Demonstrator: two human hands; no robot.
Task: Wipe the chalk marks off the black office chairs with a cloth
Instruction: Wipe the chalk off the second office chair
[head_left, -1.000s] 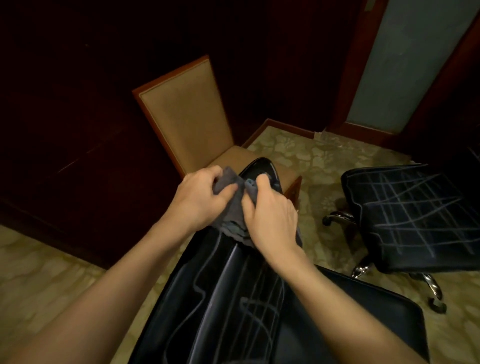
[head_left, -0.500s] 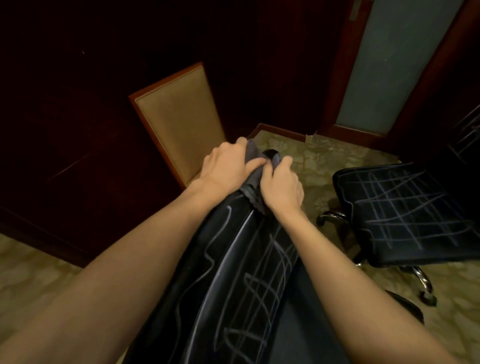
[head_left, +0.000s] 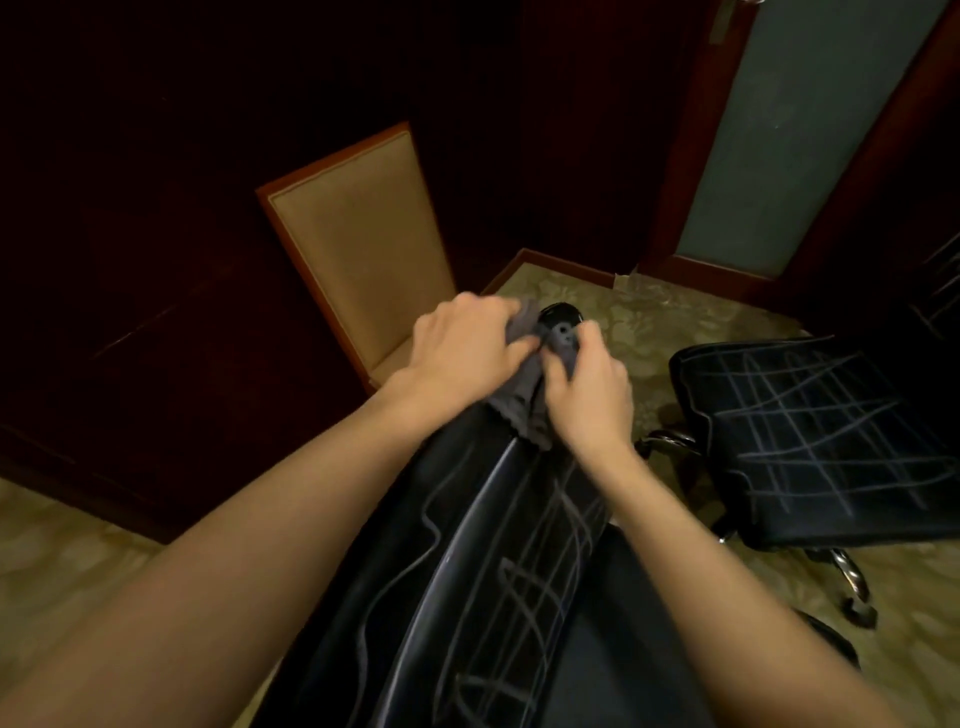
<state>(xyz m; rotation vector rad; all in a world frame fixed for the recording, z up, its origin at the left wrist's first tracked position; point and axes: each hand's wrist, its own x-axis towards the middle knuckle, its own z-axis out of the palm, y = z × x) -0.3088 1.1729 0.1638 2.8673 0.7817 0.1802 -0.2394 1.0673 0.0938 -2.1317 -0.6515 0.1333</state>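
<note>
A black office chair stands right under me, its back marked with white chalk lines and loops. A grey cloth lies bunched over the far top end of that back. My left hand grips the cloth from the left. From the right, my right hand pinches its other side. A second black office chair stands at the right, its seat crossed by a grid of chalk lines.
A tan upholstered wooden chair stands just beyond my hands against dark wood panelling. A pale door panel is at the back right. Patterned beige carpet covers the floor; the second chair's chrome legs jut out at the right.
Both hands have slid with the cloth away from me, up the chair back toward its far end. More chalk lines now show below the hands.
</note>
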